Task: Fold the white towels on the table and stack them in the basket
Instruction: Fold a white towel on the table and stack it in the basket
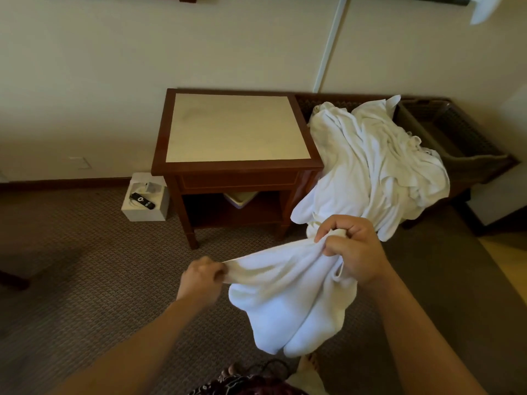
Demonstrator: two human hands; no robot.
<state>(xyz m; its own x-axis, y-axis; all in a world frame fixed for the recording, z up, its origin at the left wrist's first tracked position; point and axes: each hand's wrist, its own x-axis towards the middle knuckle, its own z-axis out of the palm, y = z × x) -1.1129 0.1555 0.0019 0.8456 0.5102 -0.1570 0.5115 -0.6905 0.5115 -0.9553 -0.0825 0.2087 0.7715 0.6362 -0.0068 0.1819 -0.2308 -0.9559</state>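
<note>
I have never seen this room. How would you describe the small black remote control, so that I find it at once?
Start at the wooden side table with the pale top, standing against the wall. On the carpet at its left front leg sits a white box. The remote control lies on top of that box: a slim black bar with a white ring, the only dark thing there.
</note>
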